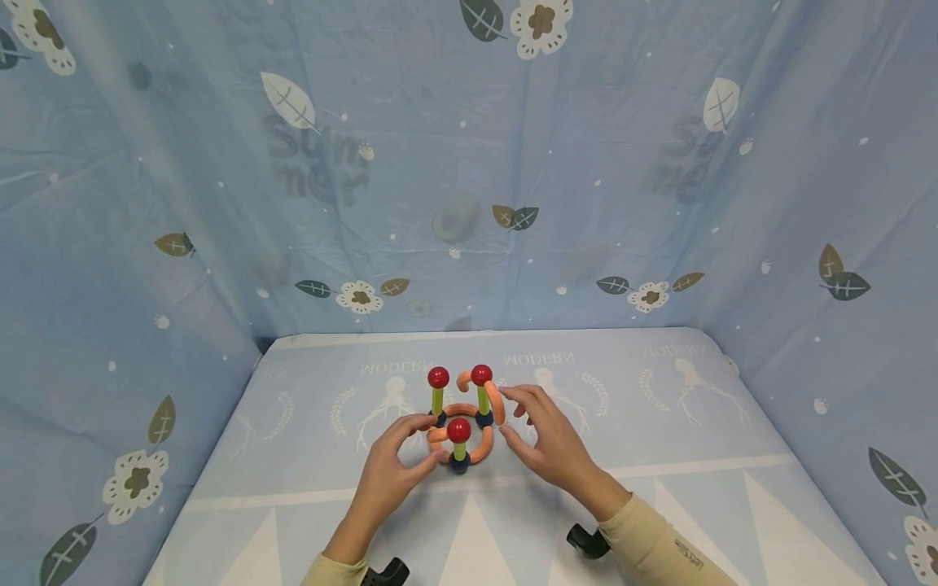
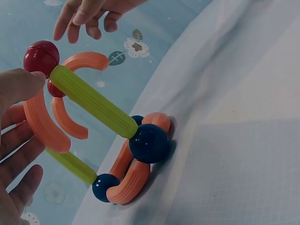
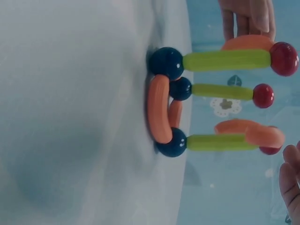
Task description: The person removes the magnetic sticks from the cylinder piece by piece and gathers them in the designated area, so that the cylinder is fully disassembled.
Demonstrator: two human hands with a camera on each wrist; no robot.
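A magnetic stick-and-ball structure stands between the hands. Its base is a ring of curved orange rods (image 1: 481, 447) joined by dark blue balls (image 2: 149, 143). Three upright green rods (image 3: 227, 60) carry red balls (image 1: 438, 377). Upper curved orange rods (image 2: 47, 124) hang from the front red ball (image 1: 458, 430) and the back right one (image 1: 481, 374). My left hand (image 1: 388, 468) is at the structure's left, fingers spread, thumb tip at the front red ball. My right hand (image 1: 545, 439) hovers at the right, fingers loosely bent and apart, near an upper curved rod (image 1: 495, 403).
The structure stands on a pale patterned table cover (image 1: 293, 456). Blue cloth walls (image 1: 454, 163) with leaf and flower prints rise behind the table and on both sides. Black wrist devices (image 1: 589, 541) sit by both sleeves.
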